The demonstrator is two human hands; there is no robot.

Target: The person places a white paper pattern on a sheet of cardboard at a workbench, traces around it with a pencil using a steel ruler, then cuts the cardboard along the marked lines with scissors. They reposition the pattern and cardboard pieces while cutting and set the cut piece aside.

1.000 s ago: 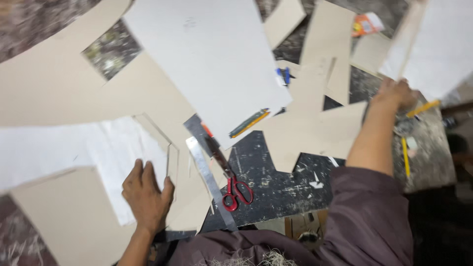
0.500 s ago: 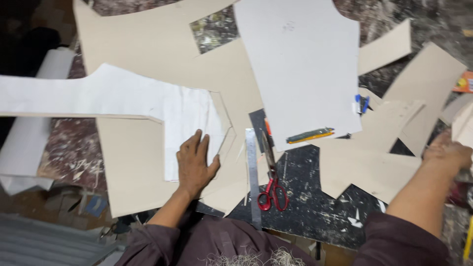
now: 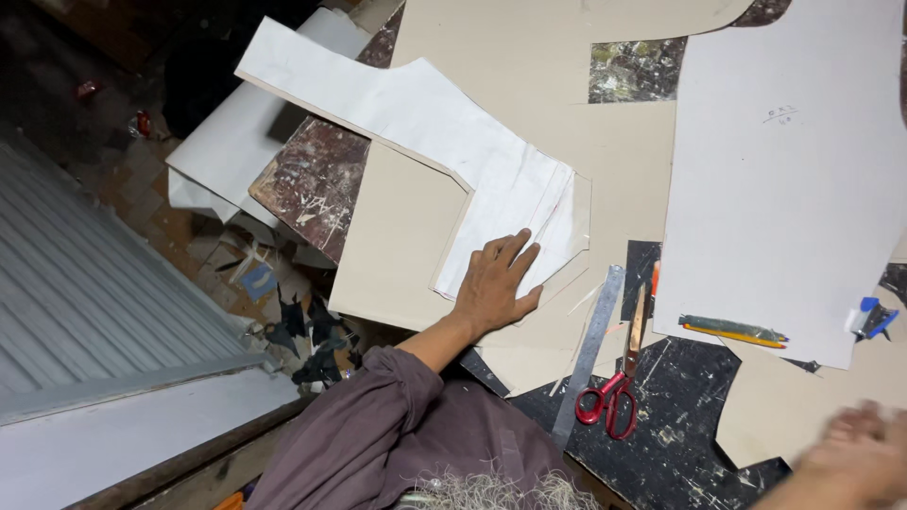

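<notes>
no pkgs, labels, signs, screens

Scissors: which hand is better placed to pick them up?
Probably left. The left hand lies flat on the white pattern, nearer the scissors; the right hand is blurred at the frame's corner, farther off.

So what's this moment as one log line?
left hand: flat on white paper pattern | right hand: blurred, on beige card | scissors: untouched

A dark, paint-spattered worktable (image 3: 680,425) stands above a dim, scrap-littered floor (image 3: 189,236) beside corrugated metal sheeting (image 3: 85,293).
</notes>
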